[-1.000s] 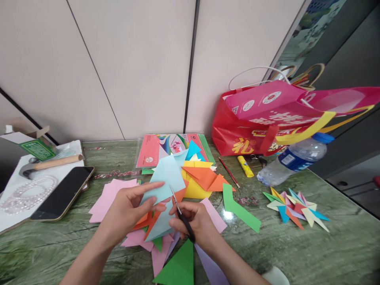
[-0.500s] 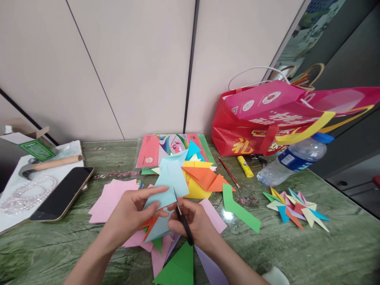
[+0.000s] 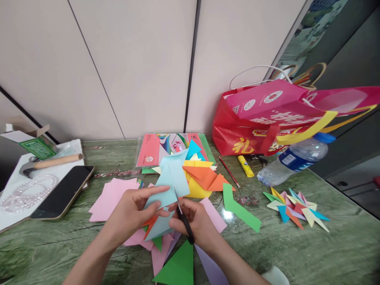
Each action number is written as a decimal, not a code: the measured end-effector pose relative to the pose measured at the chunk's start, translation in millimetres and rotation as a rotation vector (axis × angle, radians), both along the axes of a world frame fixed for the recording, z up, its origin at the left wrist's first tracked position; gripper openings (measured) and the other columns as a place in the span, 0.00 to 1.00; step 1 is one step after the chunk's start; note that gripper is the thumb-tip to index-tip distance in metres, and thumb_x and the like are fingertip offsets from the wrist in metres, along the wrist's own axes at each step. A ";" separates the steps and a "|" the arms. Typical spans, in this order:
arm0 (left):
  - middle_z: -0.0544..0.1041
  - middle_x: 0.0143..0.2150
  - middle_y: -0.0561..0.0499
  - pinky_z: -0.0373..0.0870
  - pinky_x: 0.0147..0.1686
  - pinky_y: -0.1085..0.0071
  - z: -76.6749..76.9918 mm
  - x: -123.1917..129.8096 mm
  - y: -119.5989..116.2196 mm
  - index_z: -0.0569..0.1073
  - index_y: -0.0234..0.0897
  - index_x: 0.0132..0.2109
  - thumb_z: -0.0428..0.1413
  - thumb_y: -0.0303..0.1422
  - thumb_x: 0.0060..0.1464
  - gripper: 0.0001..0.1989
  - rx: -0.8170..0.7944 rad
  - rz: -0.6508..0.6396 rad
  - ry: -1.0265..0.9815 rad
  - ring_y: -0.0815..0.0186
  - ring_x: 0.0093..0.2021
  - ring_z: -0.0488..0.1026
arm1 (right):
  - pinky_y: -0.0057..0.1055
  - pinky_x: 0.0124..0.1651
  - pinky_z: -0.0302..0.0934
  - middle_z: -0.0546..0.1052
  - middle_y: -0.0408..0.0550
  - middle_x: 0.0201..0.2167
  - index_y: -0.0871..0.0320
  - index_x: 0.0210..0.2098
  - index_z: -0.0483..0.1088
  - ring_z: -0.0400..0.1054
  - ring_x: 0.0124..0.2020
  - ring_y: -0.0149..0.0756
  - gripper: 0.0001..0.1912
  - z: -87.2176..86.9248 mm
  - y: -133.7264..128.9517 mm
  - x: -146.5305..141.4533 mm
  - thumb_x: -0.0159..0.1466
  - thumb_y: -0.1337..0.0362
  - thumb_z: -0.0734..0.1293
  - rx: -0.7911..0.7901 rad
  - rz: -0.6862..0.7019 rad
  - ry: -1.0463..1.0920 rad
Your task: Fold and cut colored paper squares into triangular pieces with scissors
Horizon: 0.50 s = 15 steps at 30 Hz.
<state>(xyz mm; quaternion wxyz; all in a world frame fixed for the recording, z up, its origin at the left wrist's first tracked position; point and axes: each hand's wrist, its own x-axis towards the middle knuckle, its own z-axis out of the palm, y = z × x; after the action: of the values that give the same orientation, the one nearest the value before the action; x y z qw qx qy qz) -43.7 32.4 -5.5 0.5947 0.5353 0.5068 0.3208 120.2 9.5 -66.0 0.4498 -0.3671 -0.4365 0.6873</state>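
Between the fingers and thumb of my left hand (image 3: 142, 208) is a folded sheet of light blue paper (image 3: 164, 186), held up over the table. My right hand (image 3: 190, 219) grips black-handled scissors (image 3: 185, 223), whose blades point up and away at the paper's right part. Whether the blades have bitten into the paper there is hard to make out. Under and around my hands lie loose coloured papers: a green triangle (image 3: 179, 267), a purple piece (image 3: 209, 265), and pink sheets (image 3: 114, 198) to the left. Yellow (image 3: 197, 192) and orange folded papers (image 3: 202, 178) lie just beyond.
A bent green strip (image 3: 240, 209) and a multicoloured paper star (image 3: 297, 208) lie right. Behind them are a pencil (image 3: 229, 171), a glue stick (image 3: 245, 166), a water bottle (image 3: 293, 160) and a red bag (image 3: 255, 122). A phone (image 3: 63, 192) and hammer (image 3: 56, 161) lie left.
Almost nothing differs; the view has shifted very slightly, and both hands keep the same hold on the paper and scissors.
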 end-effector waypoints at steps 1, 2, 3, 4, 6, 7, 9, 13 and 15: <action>0.81 0.37 0.50 0.76 0.33 0.65 0.1 0.1 0.0 0.76 0.38 0.46 0.60 0.34 0.44 0.19 0.004 -0.002 -0.001 0.55 0.35 0.78 | 0.24 0.21 0.54 0.67 0.38 0.20 0.59 0.29 0.67 0.60 0.19 0.26 0.20 -0.6 0.0 0.0 0.43 0.55 0.75 0.000 0.003 -0.004; 0.81 0.36 0.50 0.76 0.33 0.66 0.2 0.1 0.0 0.76 0.38 0.46 0.60 0.33 0.44 0.19 0.010 -0.003 0.003 0.55 0.35 0.78 | 0.23 0.20 0.54 0.67 0.37 0.20 0.59 0.29 0.66 0.60 0.18 0.26 0.20 -1.3 0.0 0.0 0.44 0.55 0.74 0.001 0.004 -0.008; 0.81 0.35 0.51 0.76 0.32 0.67 0.3 0.1 0.0 0.76 0.38 0.46 0.60 0.33 0.44 0.18 0.014 -0.005 0.011 0.55 0.35 0.78 | 0.23 0.20 0.54 0.67 0.37 0.20 0.59 0.29 0.67 0.59 0.18 0.26 0.19 -2.0 0.0 0.0 0.44 0.55 0.74 0.005 0.001 -0.011; 0.81 0.34 0.51 0.75 0.30 0.68 0.5 0.0 0.0 0.76 0.39 0.46 0.60 0.33 0.44 0.18 0.019 -0.006 0.021 0.55 0.34 0.78 | 0.23 0.20 0.53 0.67 0.37 0.20 0.59 0.29 0.67 0.59 0.18 0.26 0.19 -2.8 0.0 0.0 0.44 0.55 0.74 0.009 -0.006 -0.015; 0.81 0.32 0.52 0.75 0.27 0.70 1.0 -0.1 -0.1 0.76 0.39 0.46 0.60 0.32 0.45 0.18 0.030 -0.006 0.036 0.56 0.33 0.79 | 0.23 0.20 0.53 0.67 0.37 0.19 0.59 0.28 0.67 0.59 0.17 0.25 0.18 -4.3 0.1 -0.1 0.45 0.55 0.74 0.016 -0.018 -0.026; 0.81 0.31 0.52 0.75 0.26 0.71 1.1 -0.1 -0.1 0.76 0.39 0.45 0.59 0.32 0.45 0.17 0.036 -0.004 0.037 0.56 0.33 0.79 | 0.23 0.19 0.53 0.67 0.37 0.19 0.59 0.28 0.67 0.58 0.16 0.25 0.18 -4.9 0.1 -0.1 0.45 0.55 0.74 0.019 -0.020 -0.030; 0.81 0.32 0.53 0.75 0.27 0.71 1.0 -0.4 -0.4 0.76 0.40 0.45 0.59 0.32 0.45 0.17 0.036 -0.006 0.031 0.57 0.33 0.79 | 0.22 0.18 0.52 0.66 0.37 0.18 0.60 0.28 0.67 0.58 0.16 0.24 0.18 -5.5 0.2 -0.2 0.46 0.55 0.73 0.021 -0.019 -0.033; 0.81 0.33 0.51 0.75 0.31 0.67 0.5 -1.1 -0.9 0.75 0.39 0.47 0.59 0.32 0.46 0.18 0.010 -0.023 0.004 0.55 0.35 0.79 | 0.22 0.17 0.51 0.66 0.37 0.18 0.61 0.28 0.67 0.57 0.14 0.23 0.18 -3.5 -0.3 0.0 0.46 0.55 0.73 0.009 -0.025 -0.045; 0.81 0.32 0.51 0.75 0.31 0.67 0.5 -1.2 -0.8 0.75 0.40 0.47 0.59 0.32 0.46 0.18 0.014 -0.020 0.000 0.55 0.35 0.79 | 0.21 0.16 0.51 0.66 0.37 0.16 0.61 0.28 0.67 0.56 0.13 0.23 0.19 -1.7 -0.6 0.2 0.46 0.54 0.73 0.002 -0.028 -0.067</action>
<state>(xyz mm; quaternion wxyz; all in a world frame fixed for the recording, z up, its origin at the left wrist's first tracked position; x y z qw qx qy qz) -44.9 31.6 -5.1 0.5943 0.5443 0.4991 0.3184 120.4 8.9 -67.7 0.4452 -0.3955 -0.4468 0.6677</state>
